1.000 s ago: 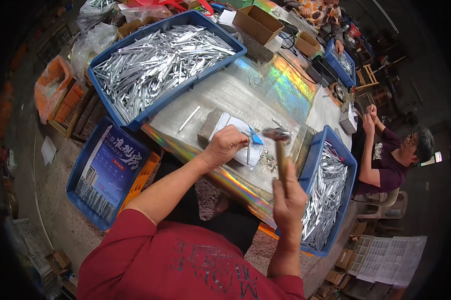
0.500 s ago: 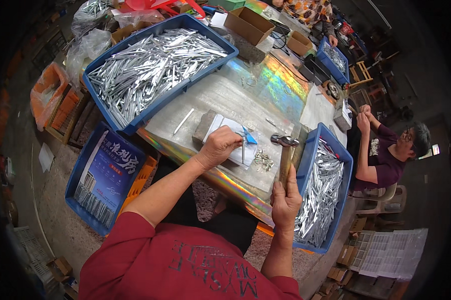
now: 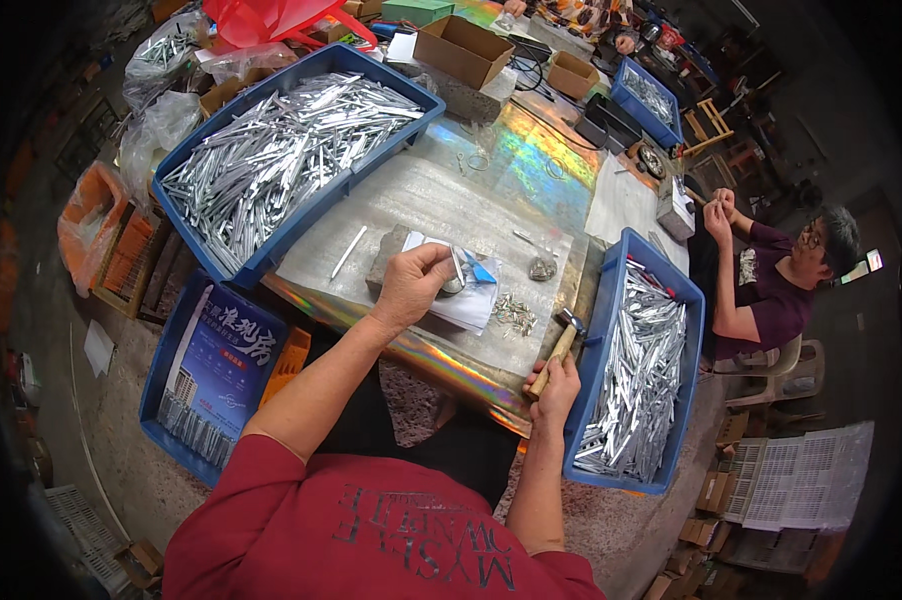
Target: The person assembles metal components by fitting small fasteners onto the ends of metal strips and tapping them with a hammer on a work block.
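Observation:
My left hand (image 3: 411, 287) is closed in a pinch on a slim silvery metal piece (image 3: 458, 268), above a stone-like block (image 3: 387, 258) covered with white paper (image 3: 478, 308). Beside those fingertips lies a bit of blue material (image 3: 484, 271). My right hand (image 3: 557, 386) grips the wooden handle of a hammer (image 3: 551, 366), its metal head pointing away from me, near the right-hand bin. Small metal pieces (image 3: 514, 315) lie scattered between the block and the hammer. Just beyond them sits a round, shiny clump (image 3: 542, 268), too small to identify.
Blue bins full of silvery strips stand at the left (image 3: 171, 190) and right (image 3: 693, 345). One loose strip (image 3: 348, 252) lies left of the block. Lower left is a blue crate (image 3: 156, 400) holding a printed sheet. A co-worker (image 3: 771, 270) sits at the right; cardboard boxes (image 3: 461, 52) stand far back.
The hammer has come down toward me and its head has tilted away from the block. My left hand still pinches the metal piece, now more tilted. The whole view has shifted slightly.

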Demonstrator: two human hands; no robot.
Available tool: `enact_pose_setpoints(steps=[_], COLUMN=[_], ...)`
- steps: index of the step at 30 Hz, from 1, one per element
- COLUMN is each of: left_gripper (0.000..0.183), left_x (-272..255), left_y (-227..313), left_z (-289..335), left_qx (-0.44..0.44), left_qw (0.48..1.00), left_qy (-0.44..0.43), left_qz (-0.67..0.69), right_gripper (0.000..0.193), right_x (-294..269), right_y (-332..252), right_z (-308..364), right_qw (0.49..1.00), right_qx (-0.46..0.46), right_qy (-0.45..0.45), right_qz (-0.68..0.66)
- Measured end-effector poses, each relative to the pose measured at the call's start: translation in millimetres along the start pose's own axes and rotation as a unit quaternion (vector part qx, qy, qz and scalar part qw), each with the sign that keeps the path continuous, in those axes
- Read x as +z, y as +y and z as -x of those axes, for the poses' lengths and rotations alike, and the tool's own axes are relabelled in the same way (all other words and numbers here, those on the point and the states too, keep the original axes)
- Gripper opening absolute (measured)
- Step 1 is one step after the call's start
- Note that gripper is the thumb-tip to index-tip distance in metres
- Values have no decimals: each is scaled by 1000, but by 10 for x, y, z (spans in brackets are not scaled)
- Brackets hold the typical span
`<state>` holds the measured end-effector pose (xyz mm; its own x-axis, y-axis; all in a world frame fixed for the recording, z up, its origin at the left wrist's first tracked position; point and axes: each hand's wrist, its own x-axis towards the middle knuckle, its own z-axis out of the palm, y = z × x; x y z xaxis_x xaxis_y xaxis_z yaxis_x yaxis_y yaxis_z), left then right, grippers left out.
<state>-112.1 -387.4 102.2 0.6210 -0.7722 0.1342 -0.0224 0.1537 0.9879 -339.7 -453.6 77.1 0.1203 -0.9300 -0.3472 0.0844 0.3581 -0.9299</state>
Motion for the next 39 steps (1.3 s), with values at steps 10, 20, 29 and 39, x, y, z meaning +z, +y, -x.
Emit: enact_pose_setpoints(steps=[10, 20, 29, 39], left_gripper=[12, 12, 9, 9], left_x=[-37, 144, 110, -186], left_y=[121, 195, 178, 171], left_z=[153, 719, 855, 852], left_qx=[-57, -19, 205, 290], left_qw=[991, 976, 931, 890], left_qy=[-42, -191, -182, -130], left_qz=[111, -103, -242, -329], right_gripper=[38, 27, 10, 23], right_x=[-78, 528, 505, 591], right_y=[-149, -301, -162, -169], right_z=[360, 719, 735, 880], right_qw=[754, 801, 769, 951], right_qx=[-254, -467, -548, -157], right_qy=[20, -192, -146, -251], right_qz=[606, 323, 295, 87])
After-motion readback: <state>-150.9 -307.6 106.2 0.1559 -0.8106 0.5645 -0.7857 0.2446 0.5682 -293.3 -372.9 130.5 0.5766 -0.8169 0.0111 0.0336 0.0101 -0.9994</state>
